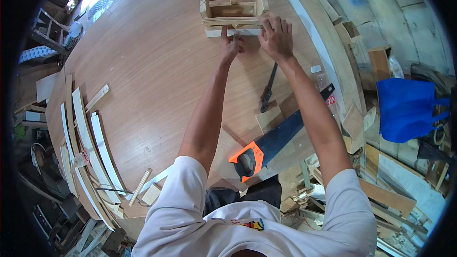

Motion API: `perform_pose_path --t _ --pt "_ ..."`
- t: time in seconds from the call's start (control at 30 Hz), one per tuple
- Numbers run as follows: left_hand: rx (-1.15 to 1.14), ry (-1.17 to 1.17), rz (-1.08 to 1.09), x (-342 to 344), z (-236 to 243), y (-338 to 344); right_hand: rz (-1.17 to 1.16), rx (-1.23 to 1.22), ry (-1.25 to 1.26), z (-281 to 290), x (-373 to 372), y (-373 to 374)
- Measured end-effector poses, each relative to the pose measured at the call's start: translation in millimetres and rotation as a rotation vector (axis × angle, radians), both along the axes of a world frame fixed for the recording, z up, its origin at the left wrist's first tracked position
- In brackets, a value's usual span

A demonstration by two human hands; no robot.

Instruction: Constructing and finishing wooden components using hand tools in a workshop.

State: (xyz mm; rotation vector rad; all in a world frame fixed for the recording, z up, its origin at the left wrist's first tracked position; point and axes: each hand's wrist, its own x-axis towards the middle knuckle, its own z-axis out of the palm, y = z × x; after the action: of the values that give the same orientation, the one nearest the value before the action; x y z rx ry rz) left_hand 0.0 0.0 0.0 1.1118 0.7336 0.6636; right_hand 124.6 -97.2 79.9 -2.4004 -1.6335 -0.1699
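Note:
A small open wooden crate (232, 10) with slatted sides and thick end pieces stands at the far side of the table. A white-faced wood strip (213, 33) lies along its near side. My left hand (230, 47) is at that strip, index finger and thumb closed against it, the other fingers curled under. Around the crate's near right corner my right hand (277, 40) is bent, its fingertips on the end piece and strip end; part of that grip is hidden. A dark clamp-like bar tool (268, 93) lies on the table below my right hand.
A handsaw (273, 140) with an orange and black handle lies near my right forearm. Several white-edged strips (85, 123) lie at the left. The wooden table (147, 66) has a pale right edge (312, 28); beyond are offcuts and a blue bag (407, 107).

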Motion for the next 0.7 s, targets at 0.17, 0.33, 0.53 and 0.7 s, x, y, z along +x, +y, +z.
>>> perform_pose_path --t 0.17,0.33,0.53,0.7 --pt "0.109 0.027 0.024 6 13 15 0.165 0.179 -0.221 23 13 30" --pt "0.105 0.054 0.026 10 8 11 0.163 0.122 -0.213 7 17 36" --pt "0.153 0.079 0.114 9 1 13 0.143 0.132 -0.187 7 12 42" --pt "0.237 0.046 0.213 11 -4 9 0.113 0.109 -0.190 6 6 43"
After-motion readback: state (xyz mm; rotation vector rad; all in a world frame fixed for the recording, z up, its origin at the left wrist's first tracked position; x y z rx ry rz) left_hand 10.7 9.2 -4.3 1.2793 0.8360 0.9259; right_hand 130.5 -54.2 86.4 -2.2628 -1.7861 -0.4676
